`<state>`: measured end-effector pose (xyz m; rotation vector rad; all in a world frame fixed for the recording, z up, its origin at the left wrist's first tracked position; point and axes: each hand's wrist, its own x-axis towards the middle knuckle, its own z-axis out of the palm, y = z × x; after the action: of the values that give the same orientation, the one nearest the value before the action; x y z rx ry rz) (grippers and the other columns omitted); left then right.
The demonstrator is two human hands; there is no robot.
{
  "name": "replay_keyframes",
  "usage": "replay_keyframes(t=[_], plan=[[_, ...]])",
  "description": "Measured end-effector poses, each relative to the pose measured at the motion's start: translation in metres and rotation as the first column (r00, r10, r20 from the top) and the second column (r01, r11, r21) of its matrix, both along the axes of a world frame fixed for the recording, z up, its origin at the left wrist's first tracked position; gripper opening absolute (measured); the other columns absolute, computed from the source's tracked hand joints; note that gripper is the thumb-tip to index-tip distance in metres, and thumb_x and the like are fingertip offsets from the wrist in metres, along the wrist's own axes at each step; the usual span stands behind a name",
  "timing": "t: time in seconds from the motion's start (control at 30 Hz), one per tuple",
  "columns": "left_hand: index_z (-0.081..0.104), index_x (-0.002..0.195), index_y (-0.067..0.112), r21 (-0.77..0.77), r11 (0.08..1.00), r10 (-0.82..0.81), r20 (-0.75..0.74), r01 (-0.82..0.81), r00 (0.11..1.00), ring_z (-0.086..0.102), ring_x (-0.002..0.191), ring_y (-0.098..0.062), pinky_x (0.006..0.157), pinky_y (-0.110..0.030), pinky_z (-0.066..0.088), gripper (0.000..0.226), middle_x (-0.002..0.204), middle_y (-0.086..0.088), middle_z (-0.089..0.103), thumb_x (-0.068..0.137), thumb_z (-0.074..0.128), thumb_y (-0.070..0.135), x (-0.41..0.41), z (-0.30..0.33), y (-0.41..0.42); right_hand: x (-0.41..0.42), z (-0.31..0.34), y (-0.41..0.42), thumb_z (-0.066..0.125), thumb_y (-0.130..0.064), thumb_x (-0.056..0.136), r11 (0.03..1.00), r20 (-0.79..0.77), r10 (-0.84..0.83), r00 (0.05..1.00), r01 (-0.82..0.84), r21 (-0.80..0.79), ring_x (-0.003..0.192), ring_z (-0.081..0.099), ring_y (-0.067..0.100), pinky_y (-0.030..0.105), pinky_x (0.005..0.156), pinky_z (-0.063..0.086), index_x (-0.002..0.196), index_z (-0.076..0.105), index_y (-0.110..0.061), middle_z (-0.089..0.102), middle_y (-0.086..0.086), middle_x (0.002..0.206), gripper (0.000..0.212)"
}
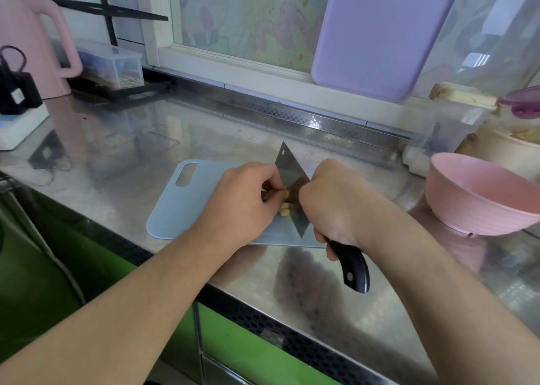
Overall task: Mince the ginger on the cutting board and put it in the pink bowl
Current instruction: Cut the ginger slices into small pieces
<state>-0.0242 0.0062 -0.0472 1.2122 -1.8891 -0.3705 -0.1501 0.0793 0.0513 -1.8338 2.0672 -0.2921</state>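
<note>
- Mincing under way on the pale blue cutting board (187,206), set near the front edge of the steel table (122,151).
- Gripping the cleaver (292,180) by its black handle (352,265), right hand (336,206) with fingers curled round the grip and blade standing near upright across the board.
- Pinching the ginger (285,206) just beside the blade face, left hand (242,197) with fingertips curled in over the pale yellow pieces.
- Showing as a small cluster of short cut bits between the two hands, mostly hidden by the left hand; fineness of the cut hard to judge.
- Waiting well apart to the right, pink bowl (479,197), upright; no ginger visible in the part of its inside that shows.
- Judged as mid-chop: pieces still coarse, transfer to the bowl not yet begun.
- Best done with left fingertips tucked back and knuckles guiding the flat of the blade, strokes short and close.
- Worth gathering scattered bits into a heap between passes, then crossing the cuts for an even mince.
- Risk judged highest at the left fingertips, sitting very near the edge.
- Standing behind, lilac cutting board (377,34) leaning at the window and pink kettle (32,46) at far left.
</note>
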Motion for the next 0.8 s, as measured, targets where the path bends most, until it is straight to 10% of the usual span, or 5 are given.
replay_keyframes(t=[0.2, 0.8], plan=[[0.07, 0.08, 0.024, 0.024, 1.0, -0.005, -0.012, 0.005, 1.0, 0.064, 0.081, -0.004, 0.07, -0.012, 0.047, 0.012, 0.083, 0.011, 0.07, 0.087, 0.076, 0.016, 0.001, 0.003, 0.003, -0.004, -0.008, -0.015, 0.045, -0.011, 0.101, 0.999, 0.099, -0.027, 0.995, 0.032, -0.043, 0.053, 0.055, 0.022, 0.032, 0.062, 0.058, 0.069, 0.043, -0.012, 0.055, 0.006, 0.066, 0.032], [0.071, 0.082, 0.023, 0.085, 0.996, -0.004, -0.063, 0.009, 0.998, 0.066, 0.08, 0.0, 0.069, -0.005, 0.045, 0.014, 0.086, 0.012, 0.073, 0.091, 0.072, 0.012, -0.001, 0.003, 0.003, -0.021, -0.002, -0.012, 0.052, -0.009, 0.102, 0.998, -0.003, 0.037, 0.999, -0.037, -0.053, 0.067, 0.064, 0.03, 0.04, 0.07, 0.063, 0.067, 0.049, -0.011, 0.066, 0.014, 0.077, 0.035]])
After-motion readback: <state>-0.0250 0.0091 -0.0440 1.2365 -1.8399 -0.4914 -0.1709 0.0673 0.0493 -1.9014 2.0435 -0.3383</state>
